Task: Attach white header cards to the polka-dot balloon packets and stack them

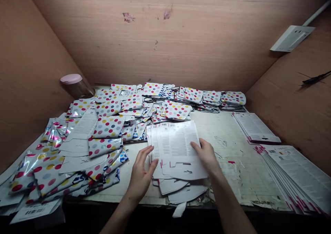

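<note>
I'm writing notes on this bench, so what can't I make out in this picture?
In the head view:
- Fine print on the central cards: too small.
- Lower sheets: partly covered by those cards.
- What the dotted packets contain: hidden by their wrapping.
- Pale cable: cut off by the right edge.

White cards (pixel 178 146) bear print too small to read.

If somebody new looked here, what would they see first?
Probably the polka-dot packets heaped along the left and back of the table. Then the left hand and right hand, on either side of white printed cards at the front middle. Maybe also the pink-lidded jar, back left.
</note>
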### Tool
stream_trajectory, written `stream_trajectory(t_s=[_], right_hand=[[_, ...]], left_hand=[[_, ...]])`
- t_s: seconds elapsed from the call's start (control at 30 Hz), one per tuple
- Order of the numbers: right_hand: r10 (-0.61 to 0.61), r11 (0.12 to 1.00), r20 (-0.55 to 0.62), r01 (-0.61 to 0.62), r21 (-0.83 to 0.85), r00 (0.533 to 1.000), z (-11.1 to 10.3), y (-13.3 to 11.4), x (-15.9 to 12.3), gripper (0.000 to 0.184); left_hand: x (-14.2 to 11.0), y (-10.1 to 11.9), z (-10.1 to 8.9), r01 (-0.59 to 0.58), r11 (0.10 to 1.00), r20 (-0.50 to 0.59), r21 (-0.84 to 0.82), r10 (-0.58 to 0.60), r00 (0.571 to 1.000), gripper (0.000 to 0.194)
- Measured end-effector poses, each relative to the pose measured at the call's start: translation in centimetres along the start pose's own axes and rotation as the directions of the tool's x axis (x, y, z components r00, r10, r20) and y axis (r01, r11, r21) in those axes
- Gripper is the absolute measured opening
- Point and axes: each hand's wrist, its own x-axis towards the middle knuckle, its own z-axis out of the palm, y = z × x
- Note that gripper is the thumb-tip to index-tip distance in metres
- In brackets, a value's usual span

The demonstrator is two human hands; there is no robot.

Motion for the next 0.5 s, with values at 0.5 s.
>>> stream_trajectory(t_s=[0.5], right_hand=[[-0.082,0.935,0.113,0.037,0.352,0.990,3.3,-2.3,-13.7,0.036]], left_hand=[[-2.6,4.1,3.6,0.126,0.438,-0.116,-0.890,-0.486,0.866,0.060]])
